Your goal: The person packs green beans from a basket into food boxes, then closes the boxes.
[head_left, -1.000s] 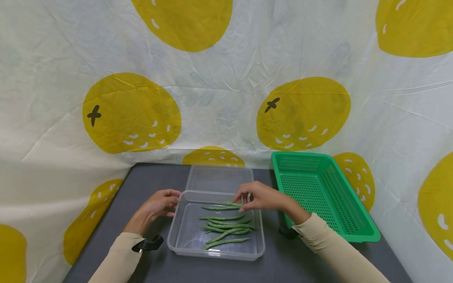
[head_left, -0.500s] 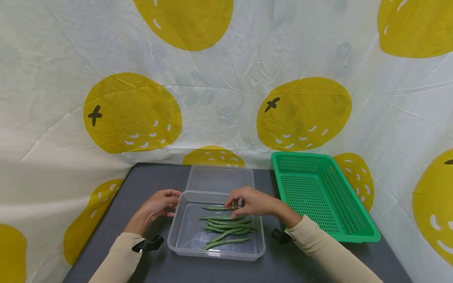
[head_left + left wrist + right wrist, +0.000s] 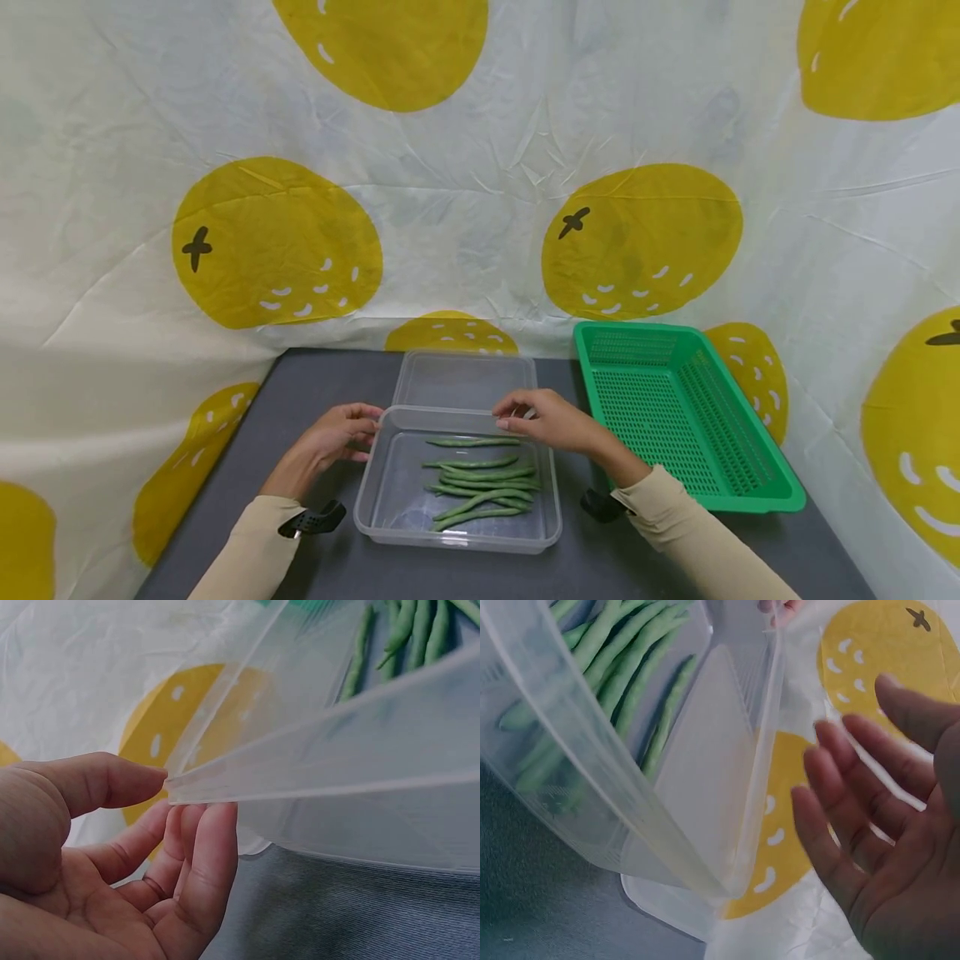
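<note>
Several green beans (image 3: 480, 479) lie crosswise in a clear plastic container (image 3: 390, 533); one bean (image 3: 471, 442) lies apart at the far side. My left hand (image 3: 333, 437) is at the container's far left corner. In the left wrist view, the thumb (image 3: 127, 780) meets the top of the rim and the fingers (image 3: 206, 862) touch it from below, pinching it. Over the far right part of the container hovers my right hand (image 3: 551, 421). Its fingers (image 3: 847, 795) are loosely spread beside the rim in the right wrist view and hold nothing.
Behind the container lies a clear flat lid (image 3: 465, 375), partly hidden by it. A green slotted basket (image 3: 675, 417) stands at the right of the dark table (image 3: 330, 375). A white cloth (image 3: 465, 242) with yellow fruit prints hangs at the back and sides.
My right hand dipped over the far beans, then rose back toward the far right corner with no bean in its fingers. One of two far beans no longer shows there. The left hand stayed put.
</note>
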Action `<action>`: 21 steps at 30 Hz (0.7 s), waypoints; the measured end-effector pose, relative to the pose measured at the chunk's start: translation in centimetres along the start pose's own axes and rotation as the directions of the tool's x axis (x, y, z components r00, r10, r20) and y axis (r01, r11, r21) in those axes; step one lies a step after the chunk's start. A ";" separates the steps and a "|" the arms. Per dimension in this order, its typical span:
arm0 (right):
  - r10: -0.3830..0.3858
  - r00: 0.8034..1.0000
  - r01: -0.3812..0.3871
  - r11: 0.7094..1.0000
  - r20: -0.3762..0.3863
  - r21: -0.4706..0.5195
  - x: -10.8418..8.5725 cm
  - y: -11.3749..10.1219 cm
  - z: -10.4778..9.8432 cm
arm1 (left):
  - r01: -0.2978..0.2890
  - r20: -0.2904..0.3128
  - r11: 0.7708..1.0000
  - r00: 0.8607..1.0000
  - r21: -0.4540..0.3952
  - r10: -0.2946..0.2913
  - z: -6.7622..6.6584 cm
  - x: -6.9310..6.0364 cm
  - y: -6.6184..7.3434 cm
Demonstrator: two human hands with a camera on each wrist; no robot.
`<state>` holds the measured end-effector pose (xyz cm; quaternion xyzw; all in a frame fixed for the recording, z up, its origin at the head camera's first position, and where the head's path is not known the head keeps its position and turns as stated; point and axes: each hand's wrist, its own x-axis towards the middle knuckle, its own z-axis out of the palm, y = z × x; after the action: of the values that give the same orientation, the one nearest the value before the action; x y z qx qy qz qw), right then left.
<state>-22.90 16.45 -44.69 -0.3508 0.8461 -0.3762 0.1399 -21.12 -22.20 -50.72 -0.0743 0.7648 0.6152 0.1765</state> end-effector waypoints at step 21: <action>0.598 0.788 -0.475 0.742 -0.147 0.473 2.6 2.6 -1.6 | 0.027 0.069 0.999 0.997 0.037 -0.029 -0.2 1.9 4.1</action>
<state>-26.85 16.74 -45.44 0.0075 0.8232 -0.5354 0.1887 -24.34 -21.27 -47.59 -0.0602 0.7680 0.6009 0.2131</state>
